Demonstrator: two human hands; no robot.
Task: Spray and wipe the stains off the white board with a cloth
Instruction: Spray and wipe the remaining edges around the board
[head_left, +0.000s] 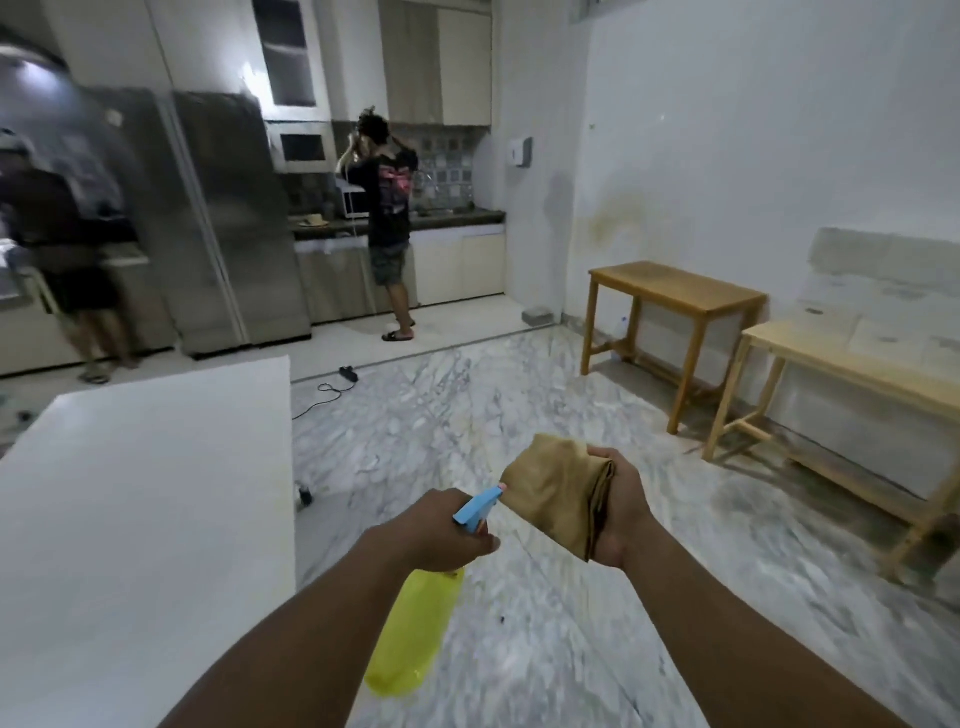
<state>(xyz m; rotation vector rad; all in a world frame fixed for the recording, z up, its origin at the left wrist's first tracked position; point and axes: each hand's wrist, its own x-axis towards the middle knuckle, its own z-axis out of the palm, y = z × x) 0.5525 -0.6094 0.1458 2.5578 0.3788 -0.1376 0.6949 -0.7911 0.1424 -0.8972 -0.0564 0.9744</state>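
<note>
The left hand (447, 530) grips a yellow spray bottle (415, 629); the right hand (621, 512) clutches a folded brown cloth (553, 493); the white board (145, 519) lies to the left.

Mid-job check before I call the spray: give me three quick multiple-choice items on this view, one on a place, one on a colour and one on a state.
1. Where does the white board lie in the head view?
A) lower left
B) far right, against the wall
C) top centre

2. What colour is the body of the spray bottle?
A) red
B) yellow
C) black

3. What is the right hand doing?
A) hanging open and empty
B) gripping a folded cloth
C) pressing flat on the board

Answers:
1 A: the board fills the lower left, while both hands are over the marble floor.
2 B: the bottle held in the left hand is yellow.
3 B: its fingers curl round the tan cloth.
</note>
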